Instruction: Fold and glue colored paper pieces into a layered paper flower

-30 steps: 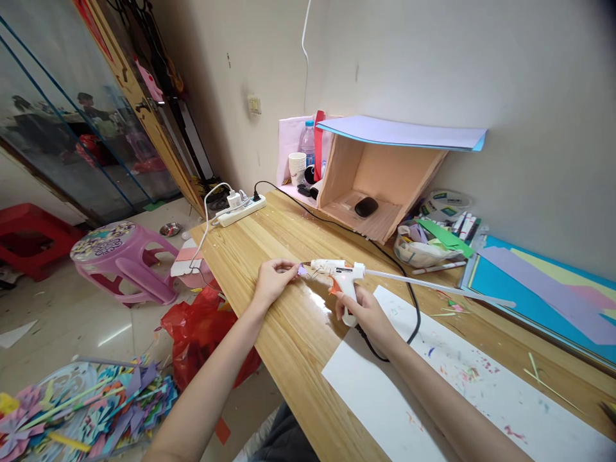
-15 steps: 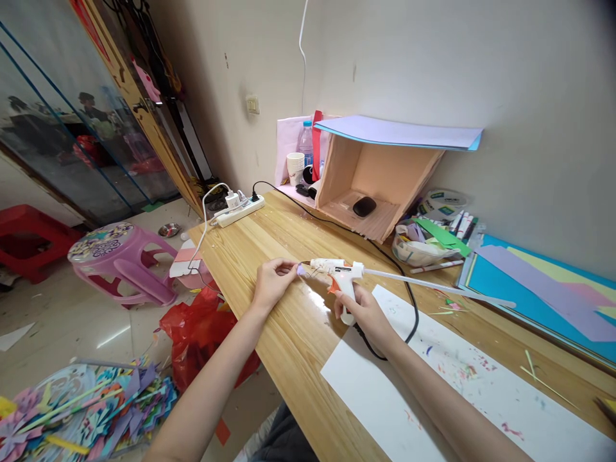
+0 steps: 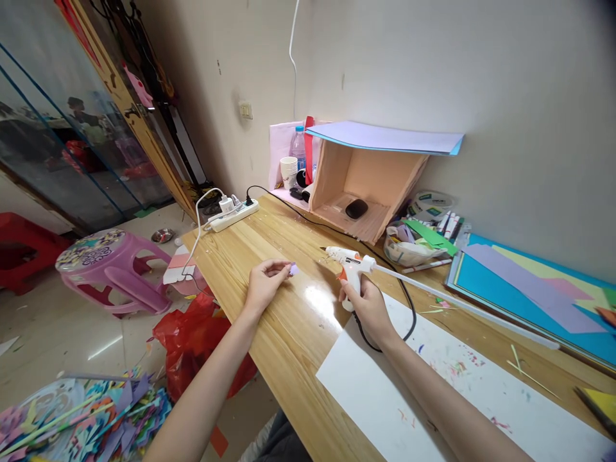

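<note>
Between the thumb and fingers of my left hand [image 3: 267, 282] is a small purple paper piece [image 3: 293, 270], held low over the wooden table [image 3: 283, 327]. My right hand [image 3: 368, 307] is wrapped round the handle of a white hot glue gun [image 3: 353, 269] with an orange trigger. Its dark nozzle points left, apart from the paper. A long translucent glue stick [image 3: 462, 303] sticks out of the gun's back, and a black cord loops below the handle.
A peach cardboard box [image 3: 389, 173] stands by the wall with a black mouse [image 3: 357, 208] inside. Nearby are a plastic tub of scraps [image 3: 409, 253], coloured paper sheets [image 3: 520, 301], a white sheet [image 3: 366, 391] and a power strip [image 3: 235, 216]. A pink stool [image 3: 120, 269] stands left.
The glue gun has moved right and up, away from the purple paper piece, which stays pinched in my left hand. The view has shifted slightly.
</note>
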The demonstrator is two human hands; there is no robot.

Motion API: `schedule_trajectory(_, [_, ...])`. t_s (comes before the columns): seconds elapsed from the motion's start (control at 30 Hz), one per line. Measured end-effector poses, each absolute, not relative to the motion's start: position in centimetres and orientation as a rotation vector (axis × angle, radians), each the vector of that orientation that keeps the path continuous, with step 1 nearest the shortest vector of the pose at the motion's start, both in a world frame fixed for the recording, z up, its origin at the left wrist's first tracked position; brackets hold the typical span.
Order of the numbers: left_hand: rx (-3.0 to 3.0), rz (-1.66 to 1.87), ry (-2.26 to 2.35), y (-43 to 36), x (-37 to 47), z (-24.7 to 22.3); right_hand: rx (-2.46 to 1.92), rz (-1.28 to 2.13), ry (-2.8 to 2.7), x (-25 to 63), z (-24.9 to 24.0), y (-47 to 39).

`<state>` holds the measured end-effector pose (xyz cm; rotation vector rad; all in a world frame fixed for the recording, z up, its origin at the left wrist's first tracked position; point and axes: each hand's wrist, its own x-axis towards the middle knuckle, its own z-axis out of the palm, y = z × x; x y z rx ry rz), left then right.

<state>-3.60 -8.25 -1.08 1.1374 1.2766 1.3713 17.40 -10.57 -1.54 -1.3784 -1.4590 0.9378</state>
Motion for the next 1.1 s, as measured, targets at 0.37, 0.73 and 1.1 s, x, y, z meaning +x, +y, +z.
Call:
schedule_trajectory(0.37, [1.135, 1.375, 1.275, -8.5, -3.6, -0.7, -1.379, 0.980, -1.413, 17.3, -1.6, -10.7])
schedule_trajectory(0.73, [1.174, 1.437, 1.352, -8.2, -3.9, -1.6, -1.433, 0.947, -1.481, 17.3, -1.8, -11.0])
schedule_trajectory(1.1, [1.151, 1.475, 1.324, -8.1, -4.0, -1.6, -1.422, 0.919, -1.508, 17.3, -1.7, -11.1])
